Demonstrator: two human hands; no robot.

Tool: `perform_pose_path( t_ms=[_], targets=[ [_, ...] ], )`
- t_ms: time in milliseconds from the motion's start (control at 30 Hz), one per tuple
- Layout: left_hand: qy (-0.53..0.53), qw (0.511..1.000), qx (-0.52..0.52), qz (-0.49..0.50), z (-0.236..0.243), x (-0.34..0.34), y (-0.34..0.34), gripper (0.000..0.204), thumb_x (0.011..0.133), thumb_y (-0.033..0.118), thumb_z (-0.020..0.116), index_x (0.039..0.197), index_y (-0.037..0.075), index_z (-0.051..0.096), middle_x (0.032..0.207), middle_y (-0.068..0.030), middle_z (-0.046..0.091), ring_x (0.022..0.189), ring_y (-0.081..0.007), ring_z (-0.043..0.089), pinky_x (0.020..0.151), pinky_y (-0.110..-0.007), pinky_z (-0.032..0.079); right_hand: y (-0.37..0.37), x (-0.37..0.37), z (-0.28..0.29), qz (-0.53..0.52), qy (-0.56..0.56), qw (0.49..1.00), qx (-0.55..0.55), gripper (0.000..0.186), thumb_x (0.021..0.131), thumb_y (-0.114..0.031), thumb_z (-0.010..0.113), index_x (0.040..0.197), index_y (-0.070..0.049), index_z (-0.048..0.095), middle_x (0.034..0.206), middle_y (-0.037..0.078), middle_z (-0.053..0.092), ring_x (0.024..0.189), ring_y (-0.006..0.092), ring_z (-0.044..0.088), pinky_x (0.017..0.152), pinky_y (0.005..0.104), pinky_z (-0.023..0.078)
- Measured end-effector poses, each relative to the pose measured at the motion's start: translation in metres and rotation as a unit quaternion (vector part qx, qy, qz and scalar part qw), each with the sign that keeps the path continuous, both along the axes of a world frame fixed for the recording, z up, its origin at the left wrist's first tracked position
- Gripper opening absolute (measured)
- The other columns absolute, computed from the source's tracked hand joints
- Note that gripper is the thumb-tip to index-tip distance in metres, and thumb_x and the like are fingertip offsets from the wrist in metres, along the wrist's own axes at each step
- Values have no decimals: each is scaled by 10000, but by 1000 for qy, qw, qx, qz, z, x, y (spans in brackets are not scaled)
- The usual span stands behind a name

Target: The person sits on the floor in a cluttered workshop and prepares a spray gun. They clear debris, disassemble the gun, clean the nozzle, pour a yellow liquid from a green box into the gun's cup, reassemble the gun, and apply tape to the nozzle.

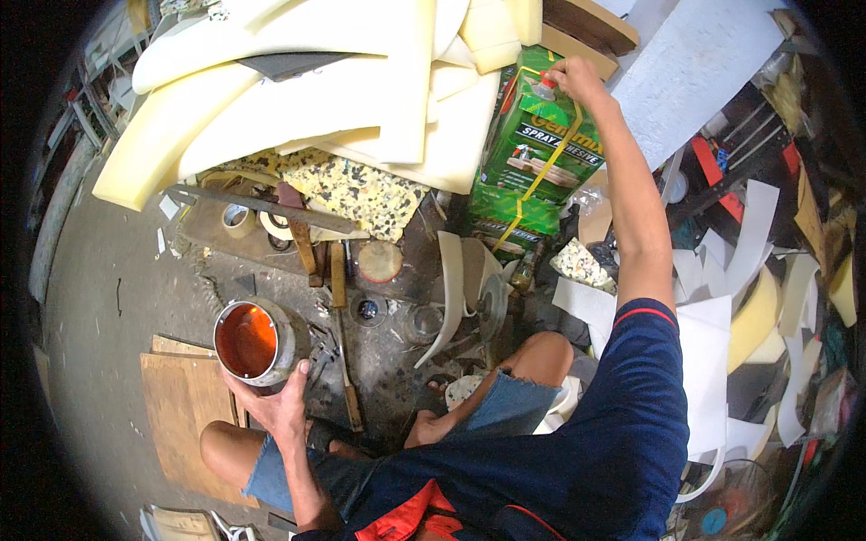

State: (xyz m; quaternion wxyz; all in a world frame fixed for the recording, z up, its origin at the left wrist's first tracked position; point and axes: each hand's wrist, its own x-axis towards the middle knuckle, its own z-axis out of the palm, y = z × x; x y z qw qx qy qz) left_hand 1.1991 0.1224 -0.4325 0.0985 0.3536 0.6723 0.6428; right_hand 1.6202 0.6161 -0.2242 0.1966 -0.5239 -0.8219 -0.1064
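My left hand grips a round metal can low on its side, over the floor to my left. The can's open top faces me, and its inside shines orange-red; I cannot tell how full it is. My right arm stretches far forward, and my right hand has its fingers closed on a small red cap at the top of a green adhesive container. Yellow strapping runs around this container. Another green container stands just nearer to me, against it.
Large cream foam pieces are piled at the far left. A hammer, a tape roll and a long-handled tool lie on the floor. Plywood sheets lie at left, and white offcuts heap at right.
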Motion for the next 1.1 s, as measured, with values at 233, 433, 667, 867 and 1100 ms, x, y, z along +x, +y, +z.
perform_pose_path(
  t_ms=[233, 433, 667, 867, 1100],
  targets=[
    [10, 1000, 2, 12, 0, -4, -9, 1026, 650, 2, 858, 1503, 22, 289, 1460, -148, 419, 1332, -270, 440, 1122, -384, 354, 0, -10, -7, -38, -15, 997, 68, 198, 857, -201, 699, 929, -30, 766, 893, 248, 701, 859, 403, 688, 821, 466, 540],
    [7, 1000, 11, 23, 0, -9, -13, 1097, 610, 89, 921, 1505, 0, 294, 1462, -165, 423, 1344, -281, 432, 1141, -413, 325, 7, -8, -8, -59, -6, 997, 58, 203, 852, -225, 717, 924, -44, 776, 862, 237, 707, 825, 374, 702, 796, 454, 545],
    [20, 999, 4, 34, 1, -10, -18, 1096, 611, 107, 926, 1500, -1, 294, 1450, -163, 422, 1341, -285, 428, 1138, -413, 326, 10, -17, 9, -132, -35, 991, -9, 250, 813, -254, 756, 924, -30, 762, 846, 208, 728, 826, 360, 712, 777, 465, 559],
    [3, 999, 34, 28, 5, -12, -21, 1072, 613, 95, 922, 1490, 2, 312, 1434, -155, 431, 1327, -276, 437, 1140, -411, 324, 25, -25, 16, -235, 96, 960, -118, 244, 731, -222, 710, 808, 8, 741, 759, 186, 720, 748, 300, 723, 740, 415, 563],
    [-77, 996, 27, 42, 15, -20, -27, 1108, 581, 23, 919, 1497, -3, 295, 1452, -142, 436, 1332, -258, 451, 1121, -383, 378, 67, 4, -18, -187, 250, 944, -104, 239, 797, -203, 620, 652, -15, 642, 608, 96, 626, 515, 190, 595, 459, 366, 426]
  ],
)
